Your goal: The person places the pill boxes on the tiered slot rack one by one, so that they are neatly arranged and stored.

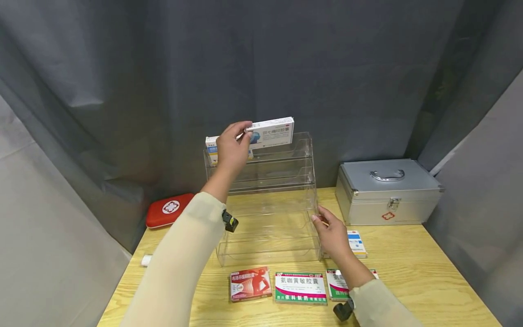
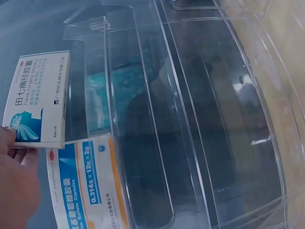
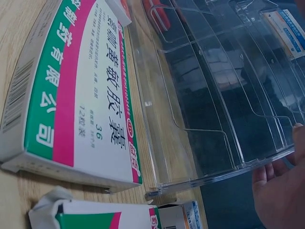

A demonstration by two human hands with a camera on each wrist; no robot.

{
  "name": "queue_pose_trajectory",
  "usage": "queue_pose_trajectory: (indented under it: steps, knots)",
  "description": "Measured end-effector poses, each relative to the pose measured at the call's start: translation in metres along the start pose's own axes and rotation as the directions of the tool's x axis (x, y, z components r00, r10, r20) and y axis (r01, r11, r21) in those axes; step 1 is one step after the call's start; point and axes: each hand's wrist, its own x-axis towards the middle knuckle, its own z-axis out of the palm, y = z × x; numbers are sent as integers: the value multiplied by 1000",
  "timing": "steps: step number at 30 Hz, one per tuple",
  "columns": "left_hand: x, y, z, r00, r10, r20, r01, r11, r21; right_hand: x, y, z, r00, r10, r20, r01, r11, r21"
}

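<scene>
My left hand [image 1: 233, 149] pinches a white medicine box [image 1: 278, 132] by its left end, over the top tier of a clear acrylic display rack [image 1: 269, 243]. Behind that hand, a blue, white and yellow medicine box [image 2: 90, 183] stands at the left of the top tier. Its corner overlaps the held box in the left wrist view. Low on the rack's right side, my right hand [image 1: 334, 236] grips the side edge, thumb [image 3: 298, 131] on one face and fingers [image 3: 268, 172] on the other. The lower tiers show bare clear plastic.
In front of the rack lie a red medicine box [image 1: 250, 284] and two green-and-white ones, one [image 1: 301, 288] partly beside the other [image 1: 337, 286]. A blue-and-white box [image 1: 357, 244] sits right. A silver case [image 1: 388, 195] and red pouch [image 1: 163, 213] flank the rack.
</scene>
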Motion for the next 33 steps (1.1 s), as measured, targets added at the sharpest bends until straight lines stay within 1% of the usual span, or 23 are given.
queue_pose_trajectory:
  steps: [5,10,12,17,20,24,29,31,33]
  knots:
    - [3,-3,9,999,24,31,-25,999,38,0,0,2,1000,-1,6,1,1000,16]
    - [4,-5,16,998,22,58,-25,999,48,-1,-3,4,1000,14,15,-14,1000,27]
    - [4,-5,19,998,9,66,-12,998,54,-2,-3,4,999,23,22,-23,999,32]
    - [4,-5,24,996,-34,85,25,994,103,-3,-5,4,999,31,27,-32,999,32]
    - [4,-6,28,994,-58,93,47,992,121,-4,-5,3,1000,23,19,-24,1000,20]
    - [4,-8,32,991,-76,109,62,990,128,-4,-5,3,1000,7,14,-8,1000,13]
    - [0,-10,36,982,-113,150,91,985,148,-5,-5,3,1000,15,18,-15,1000,21]
    - [-2,-11,36,978,-133,159,109,982,152,-5,-5,3,1000,22,22,-22,999,24]
    - [-4,-12,37,977,-139,160,112,979,168,-6,-5,3,999,23,26,-24,999,30]
